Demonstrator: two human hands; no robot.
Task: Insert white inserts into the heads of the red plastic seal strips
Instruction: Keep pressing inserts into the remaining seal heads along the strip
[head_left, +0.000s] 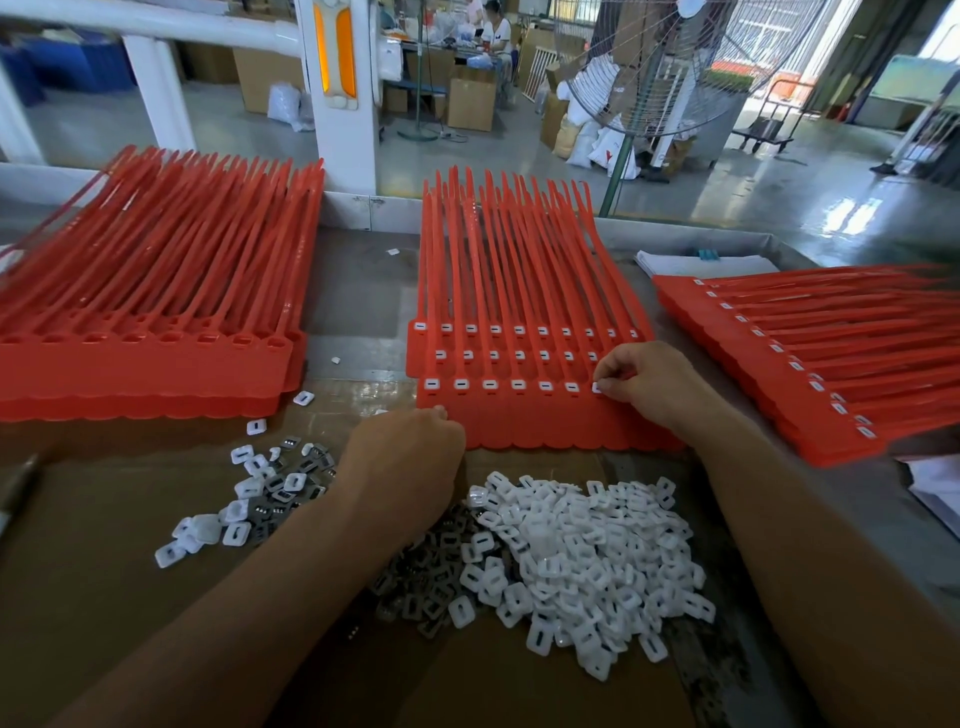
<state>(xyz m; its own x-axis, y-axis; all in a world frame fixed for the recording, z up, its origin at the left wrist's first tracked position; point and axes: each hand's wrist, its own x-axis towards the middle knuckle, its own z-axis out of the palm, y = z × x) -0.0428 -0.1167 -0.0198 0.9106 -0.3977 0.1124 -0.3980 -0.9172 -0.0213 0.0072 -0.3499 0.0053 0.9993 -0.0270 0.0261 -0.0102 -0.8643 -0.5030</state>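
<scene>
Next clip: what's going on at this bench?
A person is fitting white inserts into red seal strips. The right hand pinches an insert at a head in the front row of the middle stack, where six heads to its left are already filled. The left hand rests curled at the stack's front edge. A pile of loose inserts lies in front; the left stack shows empty heads.

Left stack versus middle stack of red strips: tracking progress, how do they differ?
The left stack shows empty head sockets; the middle stack has white inserts seated in its heads. No hand touches the left stack; the right hand pinches a white insert at the middle stack's front row. Both are red.
</scene>
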